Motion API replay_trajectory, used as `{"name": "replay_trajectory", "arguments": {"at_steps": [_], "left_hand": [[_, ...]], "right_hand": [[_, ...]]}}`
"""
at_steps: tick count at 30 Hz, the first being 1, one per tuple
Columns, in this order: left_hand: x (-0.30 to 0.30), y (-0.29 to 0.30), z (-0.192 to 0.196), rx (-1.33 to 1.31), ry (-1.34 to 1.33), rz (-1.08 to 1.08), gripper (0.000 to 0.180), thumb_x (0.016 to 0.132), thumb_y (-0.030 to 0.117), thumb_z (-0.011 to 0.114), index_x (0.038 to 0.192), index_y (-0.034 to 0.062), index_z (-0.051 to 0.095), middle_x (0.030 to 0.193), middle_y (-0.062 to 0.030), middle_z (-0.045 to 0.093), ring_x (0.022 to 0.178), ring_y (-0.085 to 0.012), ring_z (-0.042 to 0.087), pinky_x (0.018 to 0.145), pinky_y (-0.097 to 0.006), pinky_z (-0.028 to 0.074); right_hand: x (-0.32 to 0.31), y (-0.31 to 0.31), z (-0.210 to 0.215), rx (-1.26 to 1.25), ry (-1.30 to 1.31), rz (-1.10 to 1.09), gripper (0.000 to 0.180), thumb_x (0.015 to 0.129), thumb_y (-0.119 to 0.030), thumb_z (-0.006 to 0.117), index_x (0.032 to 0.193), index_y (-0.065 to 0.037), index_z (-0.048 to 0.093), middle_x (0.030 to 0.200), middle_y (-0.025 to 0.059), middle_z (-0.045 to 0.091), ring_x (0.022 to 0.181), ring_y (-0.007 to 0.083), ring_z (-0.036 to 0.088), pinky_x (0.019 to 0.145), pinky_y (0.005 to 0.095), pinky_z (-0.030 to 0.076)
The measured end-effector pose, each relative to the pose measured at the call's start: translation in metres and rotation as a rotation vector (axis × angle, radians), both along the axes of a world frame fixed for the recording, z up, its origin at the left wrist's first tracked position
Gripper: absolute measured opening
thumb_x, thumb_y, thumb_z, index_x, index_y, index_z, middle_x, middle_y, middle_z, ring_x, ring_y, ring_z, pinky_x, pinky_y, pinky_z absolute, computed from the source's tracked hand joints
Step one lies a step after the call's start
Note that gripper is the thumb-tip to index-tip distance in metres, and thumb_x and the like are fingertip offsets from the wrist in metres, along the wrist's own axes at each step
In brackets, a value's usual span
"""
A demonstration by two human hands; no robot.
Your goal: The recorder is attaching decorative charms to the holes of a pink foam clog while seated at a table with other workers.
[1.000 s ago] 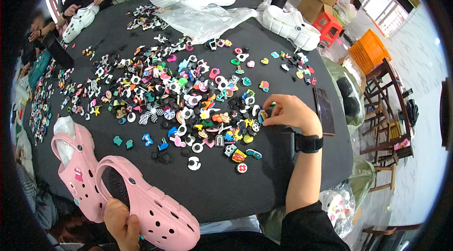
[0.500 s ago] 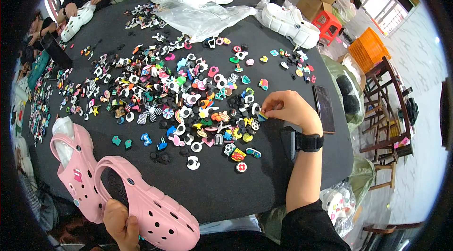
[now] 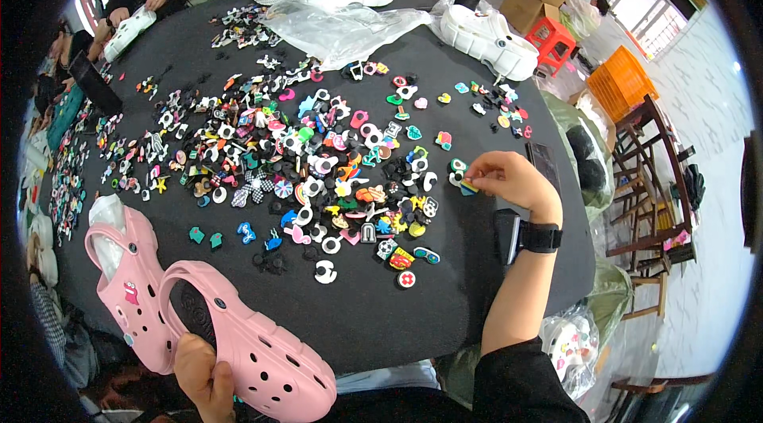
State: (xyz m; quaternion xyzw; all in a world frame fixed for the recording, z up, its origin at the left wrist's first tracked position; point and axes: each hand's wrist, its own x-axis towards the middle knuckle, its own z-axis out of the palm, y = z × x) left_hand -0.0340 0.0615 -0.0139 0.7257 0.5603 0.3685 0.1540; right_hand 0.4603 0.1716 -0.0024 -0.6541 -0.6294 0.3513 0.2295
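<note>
My left hand is closed round the side of a pink clog, whose strap and toe holes face up. Beside it stands a second pink clog with white stuffing inside and a few charms on its toe. My right hand, with a black band on the wrist, pinches a small multicoloured shoe charm just above the table. Little black, white and green charms lie right by those fingertips. To their left spreads a big heap of shoe charms in many colours and shapes.
White clogs and a clear plastic bag lie across the far side of the black table. A dark phone-like slab rests near the right edge. At the far left a co-worker holds a white clog.
My right hand has shifted to the right, away from the heap, still pinching the charm. My left hand and the pink clogs stay nearly still. The co-worker's white clog has turned.
</note>
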Motion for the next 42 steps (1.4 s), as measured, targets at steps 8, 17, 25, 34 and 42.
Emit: {"name": "replay_trajectory", "arguments": {"at_steps": [8, 17, 25, 34, 42], "left_hand": [[-0.007, 0.004, -0.011, 0.055, -0.043, -0.05, 0.04, 0.092, 0.03, 0.055, 0.069, 0.0012, 0.041, 0.066, -0.0079, 0.037, 0.065, -0.0227, 0.037, 0.062, -0.038, 0.03], [-0.009, 0.002, -0.014, 0.105, -0.09, -0.038, 0.038, 0.09, 0.029, 0.057, 0.069, 0.0012, 0.041, 0.066, -0.0081, 0.037, 0.066, -0.0231, 0.037, 0.062, -0.039, 0.031], [-0.009, 0.002, -0.014, 0.11, -0.069, -0.03, 0.037, 0.089, 0.028, 0.058, 0.069, 0.0018, 0.042, 0.065, -0.0087, 0.038, 0.065, -0.023, 0.038, 0.061, -0.038, 0.031], [-0.005, 0.005, -0.009, 0.091, -0.073, -0.062, 0.033, 0.088, 0.025, 0.057, 0.07, 0.0012, 0.043, 0.065, -0.0092, 0.038, 0.064, -0.024, 0.038, 0.06, -0.038, 0.03], [-0.005, 0.002, -0.006, 0.041, -0.061, -0.053, 0.031, 0.087, 0.023, 0.056, 0.071, 0.0009, 0.042, 0.068, -0.0099, 0.038, 0.066, -0.0244, 0.038, 0.061, -0.039, 0.03]], "right_hand": [[-0.007, 0.004, -0.006, -0.029, 0.061, 0.105, 0.013, 0.08, -0.008, 0.069, 0.092, -0.003, 0.07, 0.082, 0.008, 0.071, 0.076, 0.0141, 0.067, 0.069, 0.0274, 0.052], [-0.011, 0.008, -0.004, 0.116, -0.108, -0.143, 0.019, 0.073, -0.009, 0.074, 0.09, -0.002, 0.069, 0.073, 0.0043, 0.066, 0.067, 0.013, 0.062, 0.064, 0.0272, 0.049], [-0.021, 0.012, -0.004, 0.056, -0.013, -0.124, 0.015, 0.078, -0.009, 0.073, 0.089, -0.002, 0.066, 0.077, 0.0033, 0.066, 0.069, 0.011, 0.061, 0.065, 0.0259, 0.049], [-0.036, 0.0, 0.02, 0.096, 0.602, 0.196, 0.009, 0.084, -0.002, 0.069, 0.089, -0.002, 0.062, 0.085, 0.0016, 0.064, 0.077, 0.0075, 0.06, 0.069, 0.0223, 0.049], [-0.041, 0.01, 0.013, 0.004, 0.469, 0.077, 0.01, 0.083, -0.004, 0.072, 0.09, -0.003, 0.064, 0.086, 0.0013, 0.067, 0.076, 0.0073, 0.062, 0.067, 0.021, 0.049]]}}
